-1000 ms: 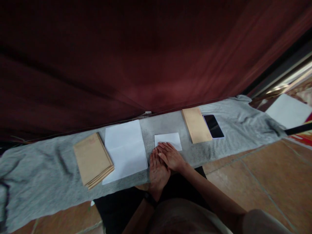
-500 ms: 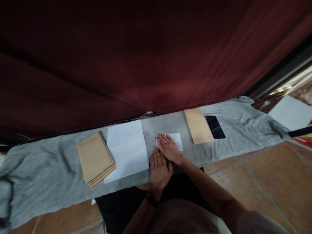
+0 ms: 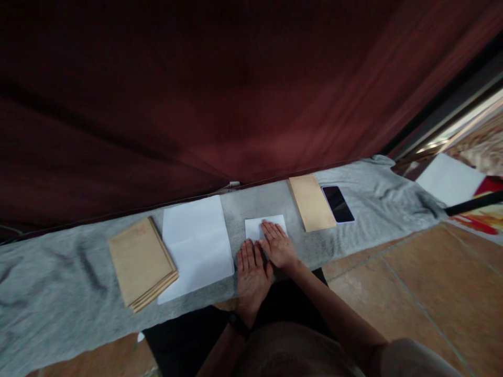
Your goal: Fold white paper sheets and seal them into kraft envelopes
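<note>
A phone (image 3: 338, 204) with a dark screen and a pale purple edge lies flat on grey cloth (image 3: 373, 196), which is rumpled at both ends and smoother in the middle. Behind the cloth's far edge hangs a dark red curtain (image 3: 220, 104), with a small white object (image 3: 234, 184) at its foot. On the far right, beyond the cloth, are a pale flat panel (image 3: 451, 179), a black strip (image 3: 475, 203) and a red-and-yellow surface (image 3: 481, 222), all somewhat blurred. Below, brown floor tiles (image 3: 377, 293) show pale joints; a tiny white scrap (image 3: 140, 336) appears near the cloth's front edge.
</note>
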A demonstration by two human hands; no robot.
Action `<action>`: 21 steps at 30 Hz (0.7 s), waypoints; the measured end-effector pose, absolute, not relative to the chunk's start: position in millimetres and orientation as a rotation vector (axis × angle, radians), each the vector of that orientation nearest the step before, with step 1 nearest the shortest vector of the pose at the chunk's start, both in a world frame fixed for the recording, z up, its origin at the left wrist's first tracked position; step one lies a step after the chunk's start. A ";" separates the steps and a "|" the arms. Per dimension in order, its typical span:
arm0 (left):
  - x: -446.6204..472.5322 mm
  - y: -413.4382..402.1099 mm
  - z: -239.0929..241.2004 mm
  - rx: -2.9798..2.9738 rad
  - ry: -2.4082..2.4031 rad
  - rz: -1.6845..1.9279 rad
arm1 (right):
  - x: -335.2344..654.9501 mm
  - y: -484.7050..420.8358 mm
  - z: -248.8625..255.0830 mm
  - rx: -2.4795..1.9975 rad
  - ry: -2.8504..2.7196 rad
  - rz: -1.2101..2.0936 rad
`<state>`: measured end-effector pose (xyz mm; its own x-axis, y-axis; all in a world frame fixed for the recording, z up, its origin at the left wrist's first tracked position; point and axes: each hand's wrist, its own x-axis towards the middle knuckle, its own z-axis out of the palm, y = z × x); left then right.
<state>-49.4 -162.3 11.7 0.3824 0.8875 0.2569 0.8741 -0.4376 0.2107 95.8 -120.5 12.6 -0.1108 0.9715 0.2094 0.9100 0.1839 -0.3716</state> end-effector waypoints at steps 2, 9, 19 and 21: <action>-49.1 -162.1 12.6 2.574 1.655 0.521 | 101.8 -122.6 8.1 -1.831 -2.030 0.173; -49.3 -161.6 14.7 2.581 1.643 0.538 | 115.4 -120.9 -2.9 -1.956 -1.939 0.039; -48.5 -161.9 16.7 2.603 1.648 0.538 | 131.3 -123.2 -3.3 -2.059 -1.808 -0.076; -48.7 -162.0 16.5 2.612 1.646 0.535 | 126.0 -130.3 -1.2 -2.031 -1.804 -0.077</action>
<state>-48.7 -162.0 16.5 0.3900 0.8771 0.2805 0.8743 -0.4483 0.1862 126.0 -130.3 -1.2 0.1565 0.9367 0.3132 0.9599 -0.0695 -0.2716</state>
